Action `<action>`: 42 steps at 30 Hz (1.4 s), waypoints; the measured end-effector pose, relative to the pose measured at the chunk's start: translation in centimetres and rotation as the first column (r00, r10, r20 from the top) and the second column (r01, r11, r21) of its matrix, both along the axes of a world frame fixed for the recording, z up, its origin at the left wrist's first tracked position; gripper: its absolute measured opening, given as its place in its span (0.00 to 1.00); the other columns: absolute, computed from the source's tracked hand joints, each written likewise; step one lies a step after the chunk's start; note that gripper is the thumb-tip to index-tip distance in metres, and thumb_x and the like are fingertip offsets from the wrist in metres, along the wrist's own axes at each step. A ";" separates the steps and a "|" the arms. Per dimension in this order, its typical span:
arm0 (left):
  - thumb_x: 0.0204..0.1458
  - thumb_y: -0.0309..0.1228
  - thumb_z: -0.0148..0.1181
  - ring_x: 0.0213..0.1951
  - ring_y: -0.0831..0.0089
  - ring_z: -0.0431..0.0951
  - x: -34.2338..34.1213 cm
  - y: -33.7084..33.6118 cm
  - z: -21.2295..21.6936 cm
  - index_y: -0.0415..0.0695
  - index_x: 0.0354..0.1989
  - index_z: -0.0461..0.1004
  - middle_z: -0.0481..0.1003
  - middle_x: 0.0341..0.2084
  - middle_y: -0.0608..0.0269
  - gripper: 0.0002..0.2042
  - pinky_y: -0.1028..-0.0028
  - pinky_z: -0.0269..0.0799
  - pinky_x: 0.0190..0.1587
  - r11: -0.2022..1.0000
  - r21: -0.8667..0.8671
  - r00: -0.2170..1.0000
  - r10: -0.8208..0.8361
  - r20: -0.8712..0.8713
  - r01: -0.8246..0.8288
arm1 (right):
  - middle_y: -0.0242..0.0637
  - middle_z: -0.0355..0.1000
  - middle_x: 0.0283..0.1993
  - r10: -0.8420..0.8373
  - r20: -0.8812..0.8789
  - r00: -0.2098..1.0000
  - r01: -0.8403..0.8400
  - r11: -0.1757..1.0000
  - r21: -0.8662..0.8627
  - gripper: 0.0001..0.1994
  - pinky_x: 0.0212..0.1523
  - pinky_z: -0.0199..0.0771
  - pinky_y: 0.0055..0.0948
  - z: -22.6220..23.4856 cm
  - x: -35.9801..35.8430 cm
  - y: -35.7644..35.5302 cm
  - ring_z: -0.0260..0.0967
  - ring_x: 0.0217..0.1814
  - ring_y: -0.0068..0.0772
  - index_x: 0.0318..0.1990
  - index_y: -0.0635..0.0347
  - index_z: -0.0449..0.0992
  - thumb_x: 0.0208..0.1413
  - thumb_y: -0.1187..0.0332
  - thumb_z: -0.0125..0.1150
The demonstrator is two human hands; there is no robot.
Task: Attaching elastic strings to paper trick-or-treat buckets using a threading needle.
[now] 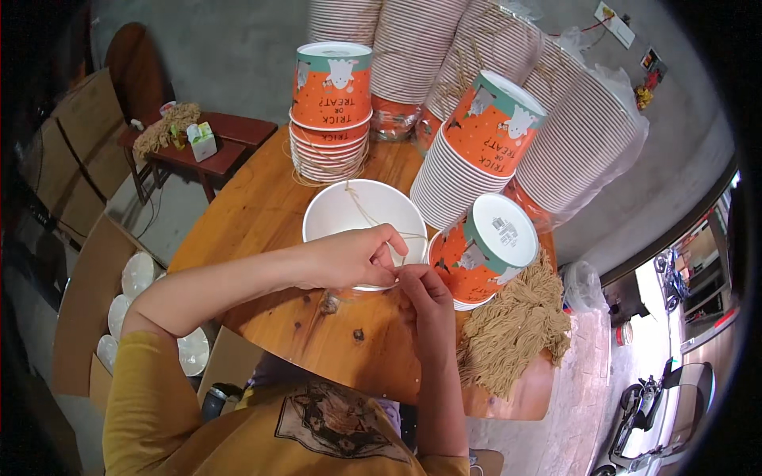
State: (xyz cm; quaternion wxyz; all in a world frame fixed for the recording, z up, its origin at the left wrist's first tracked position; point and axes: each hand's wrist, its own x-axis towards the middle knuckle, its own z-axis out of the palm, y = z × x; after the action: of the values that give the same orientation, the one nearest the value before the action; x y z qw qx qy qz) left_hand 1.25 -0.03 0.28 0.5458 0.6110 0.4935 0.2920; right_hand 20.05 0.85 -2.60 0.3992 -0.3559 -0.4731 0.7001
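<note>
String (pixel 361 208) runs up across the white bucket (pixel 333 218) from both pinching hands, left hand (pixel 353 258) and right hand (pixel 425 295), meeting at its near rim.

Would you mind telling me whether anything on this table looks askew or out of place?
The stack of orange paper buckets beside the right hand lies tipped on its side, bottom facing up, and the pile of tan strings hangs over the wooden table edge.
</note>
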 end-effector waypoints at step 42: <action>0.58 0.31 0.56 0.30 0.86 0.66 1.1 1.0 -0.2 0.40 0.37 0.74 0.71 0.28 0.75 0.07 0.84 0.63 0.35 0.987 -0.131 0.988 -0.081 0.131 0.098 | 0.31 0.65 0.35 -0.391 0.342 0.854 -0.073 0.562 0.824 0.06 0.27 0.64 0.19 -1.0 2.6 -1.0 0.62 0.27 0.18 0.33 0.63 0.73 0.49 0.79 0.65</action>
State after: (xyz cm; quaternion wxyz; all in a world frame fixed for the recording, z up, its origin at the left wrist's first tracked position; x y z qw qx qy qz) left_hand 2.33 0.98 0.13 0.6288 0.5743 0.4491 0.2703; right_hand 22.62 -0.15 -3.61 0.4473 -0.3401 -0.7890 0.2486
